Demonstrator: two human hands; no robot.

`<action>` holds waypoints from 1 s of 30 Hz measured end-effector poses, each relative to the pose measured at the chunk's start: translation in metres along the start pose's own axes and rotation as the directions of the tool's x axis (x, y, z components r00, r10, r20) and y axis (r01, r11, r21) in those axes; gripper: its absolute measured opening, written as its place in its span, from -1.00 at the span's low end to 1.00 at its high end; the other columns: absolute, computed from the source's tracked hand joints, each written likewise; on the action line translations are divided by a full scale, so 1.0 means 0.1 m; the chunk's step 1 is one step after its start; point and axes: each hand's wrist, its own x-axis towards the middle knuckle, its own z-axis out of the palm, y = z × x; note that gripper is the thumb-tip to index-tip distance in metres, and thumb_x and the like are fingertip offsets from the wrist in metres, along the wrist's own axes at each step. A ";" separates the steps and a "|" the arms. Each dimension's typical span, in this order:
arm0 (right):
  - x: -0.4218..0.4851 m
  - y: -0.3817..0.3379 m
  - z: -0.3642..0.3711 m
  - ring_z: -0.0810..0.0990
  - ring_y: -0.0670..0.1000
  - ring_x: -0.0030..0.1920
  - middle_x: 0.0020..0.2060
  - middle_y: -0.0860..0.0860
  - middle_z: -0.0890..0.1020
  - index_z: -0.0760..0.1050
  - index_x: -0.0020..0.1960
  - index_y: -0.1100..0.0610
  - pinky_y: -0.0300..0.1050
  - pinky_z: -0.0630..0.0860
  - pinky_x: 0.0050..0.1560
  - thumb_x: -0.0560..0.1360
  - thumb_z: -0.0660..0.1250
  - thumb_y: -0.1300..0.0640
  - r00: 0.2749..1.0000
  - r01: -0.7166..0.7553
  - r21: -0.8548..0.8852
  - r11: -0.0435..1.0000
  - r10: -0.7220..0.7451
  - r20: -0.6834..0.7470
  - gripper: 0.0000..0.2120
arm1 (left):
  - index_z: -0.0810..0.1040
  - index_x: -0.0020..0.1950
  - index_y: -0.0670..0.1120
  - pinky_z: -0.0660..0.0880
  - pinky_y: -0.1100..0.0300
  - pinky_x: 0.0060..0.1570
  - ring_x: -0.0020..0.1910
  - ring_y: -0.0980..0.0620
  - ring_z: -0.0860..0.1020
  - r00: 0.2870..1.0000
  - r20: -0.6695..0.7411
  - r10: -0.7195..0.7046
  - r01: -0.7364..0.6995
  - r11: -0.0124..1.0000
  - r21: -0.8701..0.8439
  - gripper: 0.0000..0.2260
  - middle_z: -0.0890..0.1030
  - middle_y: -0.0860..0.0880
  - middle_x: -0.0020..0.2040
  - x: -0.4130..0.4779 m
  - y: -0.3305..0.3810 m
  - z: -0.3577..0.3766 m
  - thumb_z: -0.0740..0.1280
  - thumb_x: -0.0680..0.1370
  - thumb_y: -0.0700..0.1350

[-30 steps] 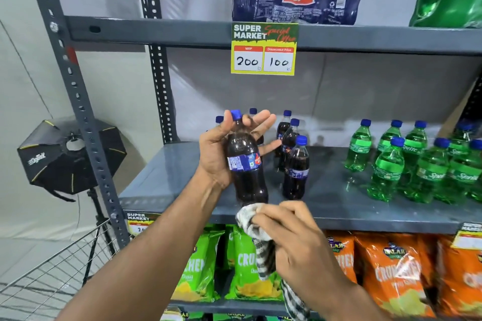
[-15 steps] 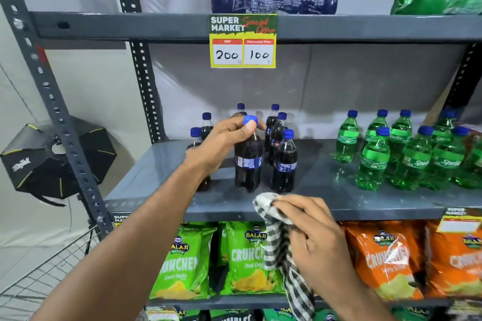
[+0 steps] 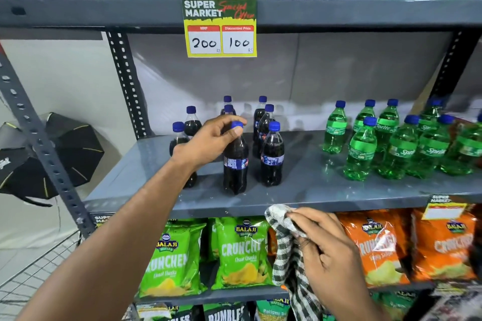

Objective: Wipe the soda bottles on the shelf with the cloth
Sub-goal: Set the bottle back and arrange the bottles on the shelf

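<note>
Cola bottle (image 3: 236,161) stands near the shelf (image 3: 326,190) edge, your left hand (image 3: 208,143) pinching its cap. Your right hand (image 3: 323,250) grips the cloth (image 3: 283,245) below. Green bottles (image 3: 396,138) at right look untouched.

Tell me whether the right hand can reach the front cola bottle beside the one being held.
Probably yes: the right hand, holding the cloth, is just below the cola bottle, with nothing between.

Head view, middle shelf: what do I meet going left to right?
Dark cola bottles, with the left hand pinching one cola's cap → bare shelf → green Sprite bottles.
</note>
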 end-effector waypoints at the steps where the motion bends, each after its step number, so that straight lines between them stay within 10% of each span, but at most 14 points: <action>1: -0.01 0.01 0.00 0.52 -0.14 0.16 0.16 -0.31 0.53 0.66 0.18 0.11 -0.43 0.39 0.18 0.36 0.27 0.42 1.000 -0.001 0.000 1.000 0.001 0.004 -0.54 | 0.59 0.13 0.18 0.44 0.46 0.04 0.15 0.19 0.57 1.000 -0.008 0.002 -0.001 1.000 0.015 -0.81 0.59 0.02 0.24 0.00 -0.01 0.00 0.32 0.62 -0.11; 11: 0.03 0.11 0.06 0.51 -0.14 0.18 0.19 -0.27 0.53 0.65 0.19 0.15 -0.46 0.37 0.17 0.38 0.41 0.59 1.000 -0.027 -0.033 0.999 0.027 -0.002 -0.50 | 0.48 0.38 -0.05 0.46 -0.02 0.30 0.19 -0.05 0.58 0.994 -0.102 -0.040 0.064 0.967 0.245 -0.70 0.56 -0.12 0.27 -0.03 -0.04 0.01 0.28 0.64 -0.13; 22: 0.23 0.23 -0.05 0.50 -0.09 0.15 0.12 -0.28 0.55 0.64 0.21 0.18 -0.42 0.38 0.20 0.39 0.39 0.57 1.000 0.028 -0.109 0.994 -0.029 -0.003 -0.52 | 0.46 0.36 -0.02 0.49 0.09 0.16 -0.09 0.07 0.56 0.991 -0.132 -0.036 0.077 0.943 0.324 -0.69 0.57 0.00 0.06 -0.10 0.12 0.15 0.32 0.62 -0.07; 26: 0.28 0.28 -0.13 0.50 -0.02 0.11 0.09 -0.12 0.60 0.64 0.20 0.19 -0.42 0.37 0.20 0.40 0.38 0.56 1.000 0.022 -0.143 0.990 -0.024 -0.015 -0.54 | 0.20 0.54 -0.08 0.34 0.04 0.34 0.36 -0.01 0.38 0.960 -0.252 0.126 -0.009 0.908 0.418 -0.34 0.47 -0.04 0.37 -0.15 0.26 0.29 0.37 0.54 0.12; 30: 0.22 0.33 -0.18 0.54 0.03 0.10 0.09 -0.12 0.60 0.65 0.20 0.21 -0.48 0.29 0.22 0.40 0.40 0.55 1.000 0.011 -0.144 0.990 -0.013 -0.014 -0.56 | 0.23 0.53 -0.12 0.24 0.04 0.44 0.44 -0.06 0.31 0.912 -0.237 0.334 -0.166 0.830 0.532 -0.40 0.42 -0.10 0.44 -0.16 0.50 0.55 0.35 0.57 0.04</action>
